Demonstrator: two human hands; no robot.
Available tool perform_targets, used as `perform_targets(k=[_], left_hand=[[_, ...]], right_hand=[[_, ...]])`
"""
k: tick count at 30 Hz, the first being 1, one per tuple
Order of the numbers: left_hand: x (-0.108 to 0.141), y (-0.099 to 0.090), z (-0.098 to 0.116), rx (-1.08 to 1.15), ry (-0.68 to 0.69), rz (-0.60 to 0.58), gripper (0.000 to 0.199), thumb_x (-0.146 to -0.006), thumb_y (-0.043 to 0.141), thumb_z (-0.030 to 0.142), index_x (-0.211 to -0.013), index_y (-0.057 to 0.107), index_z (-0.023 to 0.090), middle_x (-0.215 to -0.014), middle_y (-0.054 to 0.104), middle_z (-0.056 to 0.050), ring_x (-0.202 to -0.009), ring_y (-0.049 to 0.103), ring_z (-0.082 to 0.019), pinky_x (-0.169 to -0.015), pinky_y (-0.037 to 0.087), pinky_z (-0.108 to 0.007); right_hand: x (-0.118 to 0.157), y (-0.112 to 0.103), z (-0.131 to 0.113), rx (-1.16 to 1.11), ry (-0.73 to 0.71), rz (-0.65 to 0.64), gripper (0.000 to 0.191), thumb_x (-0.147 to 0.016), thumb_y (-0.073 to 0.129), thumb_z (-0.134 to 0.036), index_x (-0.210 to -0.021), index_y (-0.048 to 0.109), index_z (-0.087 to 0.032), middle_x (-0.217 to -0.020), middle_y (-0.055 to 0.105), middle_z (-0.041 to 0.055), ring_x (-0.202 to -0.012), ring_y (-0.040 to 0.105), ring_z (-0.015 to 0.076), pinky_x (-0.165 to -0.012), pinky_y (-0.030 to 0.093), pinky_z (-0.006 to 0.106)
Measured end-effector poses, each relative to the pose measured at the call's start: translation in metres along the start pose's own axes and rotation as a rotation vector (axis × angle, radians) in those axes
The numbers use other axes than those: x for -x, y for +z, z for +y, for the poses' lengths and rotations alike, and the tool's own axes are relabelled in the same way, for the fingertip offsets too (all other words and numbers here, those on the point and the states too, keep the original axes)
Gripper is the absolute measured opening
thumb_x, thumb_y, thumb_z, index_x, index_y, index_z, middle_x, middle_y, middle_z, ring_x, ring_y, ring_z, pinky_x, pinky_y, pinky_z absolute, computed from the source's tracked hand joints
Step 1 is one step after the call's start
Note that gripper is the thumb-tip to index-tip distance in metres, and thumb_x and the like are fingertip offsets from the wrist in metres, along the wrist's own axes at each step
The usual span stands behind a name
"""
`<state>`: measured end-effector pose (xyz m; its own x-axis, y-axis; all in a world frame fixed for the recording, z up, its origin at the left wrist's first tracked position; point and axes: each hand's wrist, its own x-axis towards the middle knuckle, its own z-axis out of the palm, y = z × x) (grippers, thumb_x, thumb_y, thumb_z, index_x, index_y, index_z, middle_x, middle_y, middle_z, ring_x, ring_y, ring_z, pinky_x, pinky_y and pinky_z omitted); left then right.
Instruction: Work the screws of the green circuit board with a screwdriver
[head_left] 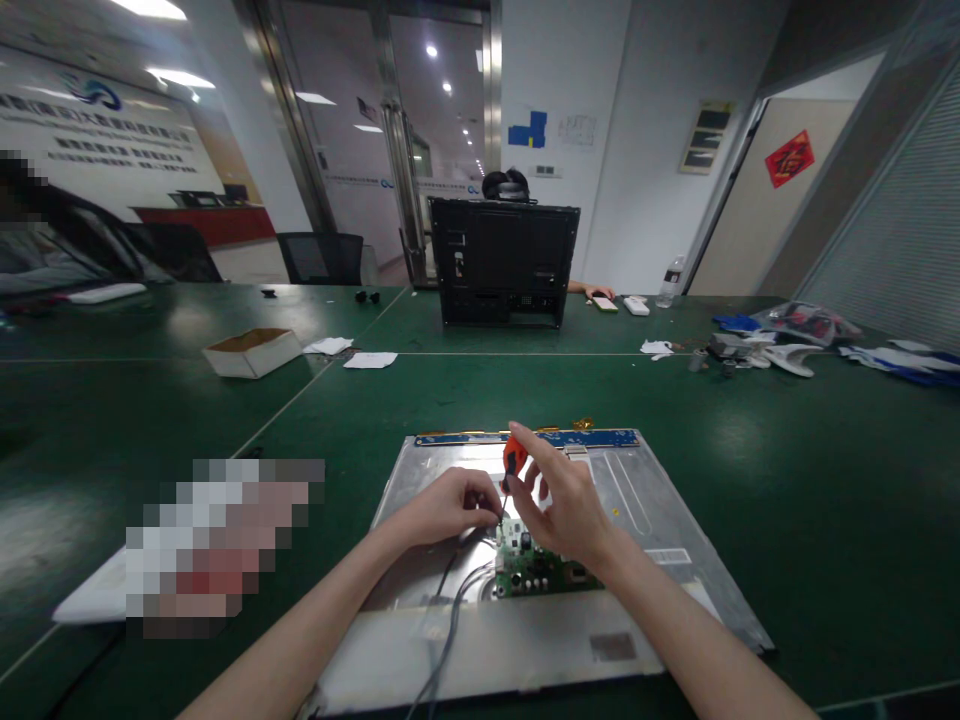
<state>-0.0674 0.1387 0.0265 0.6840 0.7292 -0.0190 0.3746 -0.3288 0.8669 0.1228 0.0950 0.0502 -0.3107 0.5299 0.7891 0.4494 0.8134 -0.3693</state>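
Observation:
My right hand (pixel 566 500) grips a screwdriver (pixel 514 457) with an orange and black handle, the index finger resting on its top end. The thin shaft points down at the upper left corner of a green circuit board (pixel 540 578). My left hand (pixel 454 505) is closed in a pinch beside the screwdriver's tip; what its fingers hold, if anything, is hidden. Under both hands lies a silver metal display panel (pixel 637 580), with a blue strip board (pixel 600 438) along its far edge. Grey cables (pixel 456 625) run from the board's left side toward me.
A black monitor housing (pixel 504 265) stands across the green table (pixel 810 470), with another person's hand (pixel 592 290) to its right. An open box (pixel 251 355) and papers (pixel 370 360) lie on the left. Bags and loose parts (pixel 806 325) clutter the far right. A water bottle (pixel 671 282) stands behind.

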Motion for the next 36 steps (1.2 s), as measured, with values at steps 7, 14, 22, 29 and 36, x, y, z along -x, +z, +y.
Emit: perform_targets(k=[7, 14, 22, 29, 36], left_hand=[[0.0001, 0.0006, -0.0019, 0.004, 0.001, 0.004, 0.008, -0.068, 0.062, 0.014, -0.075, 0.066, 0.016, -0.067, 0.061, 0.002, -0.062, 0.053, -0.013, -0.06, 0.041, -0.023], [-0.0002, 0.0003, -0.0009, -0.005, -0.012, 0.008, 0.008, -0.068, 0.063, 0.015, -0.075, 0.066, 0.016, -0.066, 0.06, 0.002, -0.061, 0.052, -0.013, -0.06, 0.04, -0.023], [0.0002, 0.0, 0.0033, -0.004, -0.001, 0.004, 0.005, -0.068, 0.064, 0.017, -0.073, 0.066, 0.016, -0.067, 0.062, 0.002, -0.063, 0.053, -0.013, -0.061, 0.041, -0.023], [-0.0003, -0.0005, 0.0028, -0.007, -0.002, -0.001, 0.005, -0.068, 0.066, 0.017, -0.073, 0.065, 0.016, -0.065, 0.06, 0.003, -0.062, 0.052, -0.013, -0.06, 0.042, -0.022], [0.0004, 0.0007, 0.0025, 0.026, -0.008, 0.013, 0.004, -0.068, 0.064, 0.016, -0.072, 0.065, 0.016, -0.065, 0.06, 0.003, -0.061, 0.052, -0.012, -0.061, 0.042, -0.023]], right_hand=[[0.0008, 0.0031, 0.001, 0.033, 0.013, 0.038, 0.056, -0.086, 0.052, -0.019, -0.138, 0.03, -0.025, -0.09, 0.064, 0.0025, -0.052, 0.052, 0.0091, -0.044, 0.042, 0.022], [0.0014, 0.0043, 0.0033, 0.056, 0.025, 0.046, 0.05, -0.088, 0.053, -0.024, -0.134, 0.033, -0.026, -0.084, 0.062, 0.0002, -0.05, 0.05, 0.009, -0.046, 0.043, 0.022], [0.0018, 0.002, 0.0007, 0.001, 0.018, -0.001, 0.059, -0.085, 0.049, -0.018, -0.139, 0.027, -0.022, -0.086, 0.064, 0.0031, -0.057, 0.057, 0.0114, -0.045, 0.043, 0.023], [0.0023, 0.0056, 0.0015, 0.018, 0.025, 0.043, 0.057, -0.085, 0.051, -0.02, -0.137, 0.028, -0.024, -0.085, 0.063, 0.0017, -0.052, 0.054, 0.0096, -0.043, 0.041, 0.022], [0.0002, 0.0053, 0.0018, 0.054, 0.007, 0.056, 0.051, -0.087, 0.053, -0.023, -0.133, 0.032, -0.025, -0.08, 0.061, -0.0017, -0.049, 0.047, 0.009, -0.045, 0.039, 0.022]])
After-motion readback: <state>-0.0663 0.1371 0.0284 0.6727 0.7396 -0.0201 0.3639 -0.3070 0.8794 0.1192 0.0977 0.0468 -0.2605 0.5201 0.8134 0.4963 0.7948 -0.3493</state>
